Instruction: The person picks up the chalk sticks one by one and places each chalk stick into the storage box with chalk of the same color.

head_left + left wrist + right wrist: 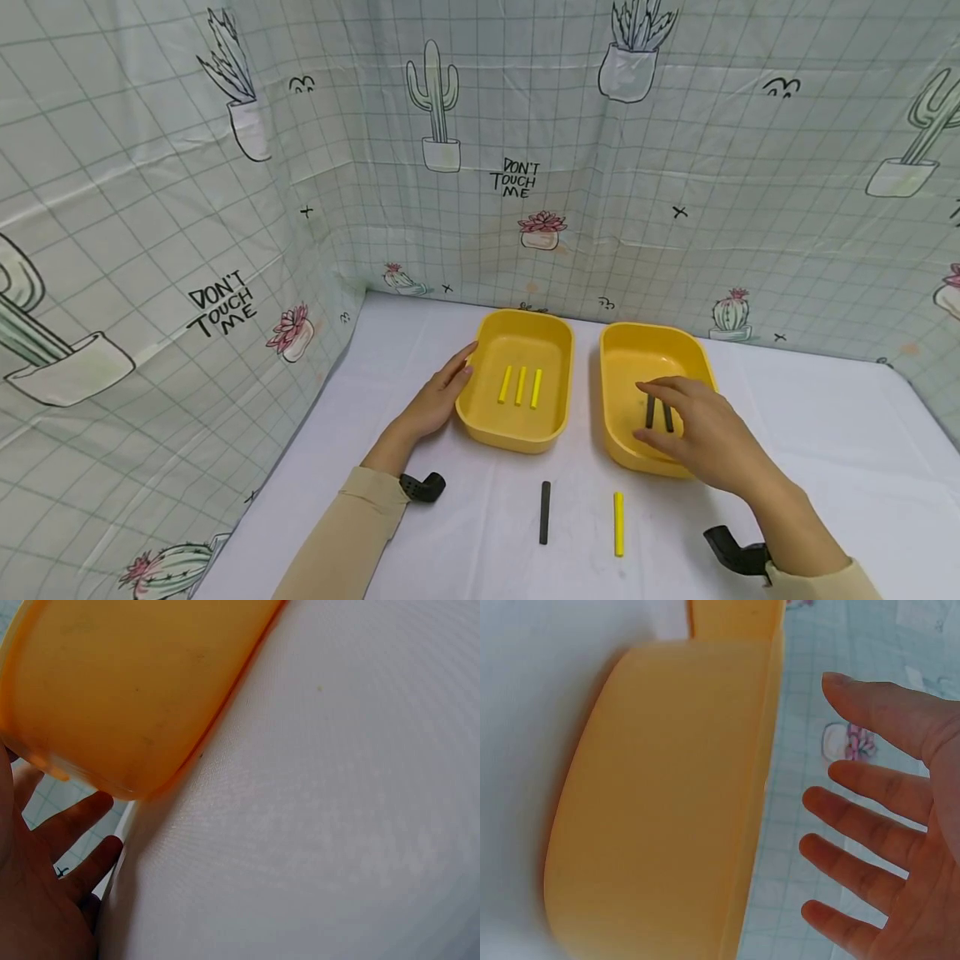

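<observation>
My left hand (433, 402) rests its fingers against the left side of a yellow tray (517, 435); the left wrist view shows those fingers (82, 825) spread beside the tray wall. Three yellow sticks (520, 387) lie side by side in that tray. Over a second yellow tray (652, 337) hovers my right hand (708, 429), thumb and fingers apart and nothing between them. Two dark sticks (650, 411) lie in this tray, partly hidden by the hand. In the right wrist view the fingers (862, 825) are extended above the tray's rim.
On the white tabletop (480, 533), in front of the trays, lie one dark stick (544, 512) and one yellow stick (618, 524). A cactus-print cloth (465, 217) hangs behind and to the left. Black wrist straps (423, 487) sit on both wrists.
</observation>
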Demonstrator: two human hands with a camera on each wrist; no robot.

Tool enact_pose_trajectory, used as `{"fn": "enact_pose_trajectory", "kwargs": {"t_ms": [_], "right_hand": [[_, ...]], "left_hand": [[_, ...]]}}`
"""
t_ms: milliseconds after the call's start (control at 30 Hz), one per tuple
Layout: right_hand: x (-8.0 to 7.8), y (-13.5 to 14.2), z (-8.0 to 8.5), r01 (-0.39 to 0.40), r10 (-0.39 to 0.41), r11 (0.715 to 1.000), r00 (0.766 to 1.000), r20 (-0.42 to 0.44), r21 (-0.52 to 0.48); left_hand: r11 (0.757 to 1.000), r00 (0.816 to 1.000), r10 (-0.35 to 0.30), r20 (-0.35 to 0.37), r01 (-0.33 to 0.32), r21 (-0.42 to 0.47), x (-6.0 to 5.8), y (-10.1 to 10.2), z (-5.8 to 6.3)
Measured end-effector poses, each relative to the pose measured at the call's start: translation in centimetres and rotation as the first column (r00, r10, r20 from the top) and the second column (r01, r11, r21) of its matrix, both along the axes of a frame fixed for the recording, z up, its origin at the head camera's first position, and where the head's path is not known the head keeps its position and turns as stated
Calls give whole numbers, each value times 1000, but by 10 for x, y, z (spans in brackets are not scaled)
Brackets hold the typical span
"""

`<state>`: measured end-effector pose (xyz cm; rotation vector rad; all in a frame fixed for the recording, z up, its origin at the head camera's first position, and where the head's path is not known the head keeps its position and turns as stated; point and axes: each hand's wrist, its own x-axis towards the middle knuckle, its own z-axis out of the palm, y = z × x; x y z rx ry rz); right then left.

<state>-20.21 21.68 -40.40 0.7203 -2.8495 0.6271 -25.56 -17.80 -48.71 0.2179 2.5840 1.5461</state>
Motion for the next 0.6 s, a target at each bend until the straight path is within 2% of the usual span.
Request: {"fn": "enact_pose_trajectory", "kwargs": {"t_ms": [267, 500, 600], "right_hand": [[18, -19, 1, -25, 25, 999, 1000, 3, -29], [28, -33, -1, -60, 57, 998, 997, -61, -37], [32, -36, -2, -63, 60, 997, 997, -52, -46]], "left_hand": [[1000, 1000, 0, -11, 0, -4, -2, 1, 1], [1000, 1000, -4, -4, 4, 8, 0, 1, 2], [1000, 1000, -7, -4, 7, 12, 2, 2, 4]]}}
